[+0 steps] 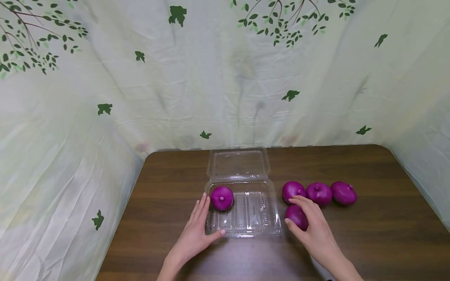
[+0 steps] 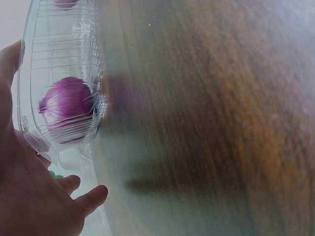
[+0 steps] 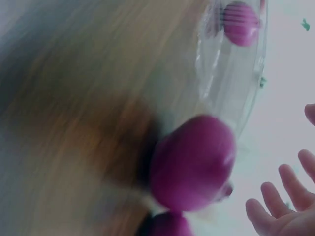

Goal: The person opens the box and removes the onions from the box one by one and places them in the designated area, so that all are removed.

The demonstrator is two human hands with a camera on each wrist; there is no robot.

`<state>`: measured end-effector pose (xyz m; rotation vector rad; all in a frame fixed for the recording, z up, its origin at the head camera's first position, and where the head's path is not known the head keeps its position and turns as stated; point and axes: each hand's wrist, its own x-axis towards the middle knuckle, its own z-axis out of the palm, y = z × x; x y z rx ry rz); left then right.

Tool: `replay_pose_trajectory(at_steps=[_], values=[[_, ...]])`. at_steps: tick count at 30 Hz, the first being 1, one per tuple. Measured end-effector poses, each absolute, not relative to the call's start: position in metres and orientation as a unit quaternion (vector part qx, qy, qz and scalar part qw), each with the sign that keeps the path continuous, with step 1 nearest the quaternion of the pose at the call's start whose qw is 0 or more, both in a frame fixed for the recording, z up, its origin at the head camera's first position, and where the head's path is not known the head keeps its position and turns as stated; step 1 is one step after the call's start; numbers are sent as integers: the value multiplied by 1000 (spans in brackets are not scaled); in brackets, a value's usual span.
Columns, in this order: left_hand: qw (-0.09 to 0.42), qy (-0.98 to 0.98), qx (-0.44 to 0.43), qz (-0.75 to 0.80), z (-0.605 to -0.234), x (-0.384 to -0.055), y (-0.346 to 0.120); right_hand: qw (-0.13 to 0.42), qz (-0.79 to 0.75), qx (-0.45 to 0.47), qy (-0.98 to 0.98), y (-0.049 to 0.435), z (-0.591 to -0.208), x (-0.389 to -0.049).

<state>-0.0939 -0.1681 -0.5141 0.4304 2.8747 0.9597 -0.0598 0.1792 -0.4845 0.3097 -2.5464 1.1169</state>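
Observation:
A clear plastic clamshell container (image 1: pixel 246 230) lies with its lid folded back. One purple onion (image 1: pixel 222 198) sits inside, at the left; the left wrist view shows this onion (image 2: pixel 69 103) through the clear wall. My left hand (image 1: pixel 195 234) rests against the container's near left corner, thumb at the front rim and fingers extended along the left side. To the right of the container, my right hand (image 1: pixel 314 228) hovers over the nearest loose onion (image 1: pixel 296 217), thumb and fingers spread about it. In the right wrist view, the fingers (image 3: pixel 290 189) appear apart from the onions.
Behind and beside my right hand are a loose onion (image 1: pixel 293 190), a middle onion (image 1: pixel 318 194) and a rightmost onion (image 1: pixel 343 193), in a row. The open lid (image 1: pixel 240 164) reaches toward the back edge of the brown wooden table (image 1: pixel 168 175). A leaf-patterned cloth (image 1: pixel 225 78) hangs behind.

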Motion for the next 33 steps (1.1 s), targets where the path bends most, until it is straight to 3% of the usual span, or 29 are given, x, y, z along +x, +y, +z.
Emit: replay_pose_trajectory(at_steps=[14, 33], values=[[36, 938, 139, 316, -516, -94, -168, 148, 424, 186, -874, 132, -489, -72], [32, 936, 145, 320, -516, -94, -170, 46, 453, 203, -867, 80, -494, -102]])
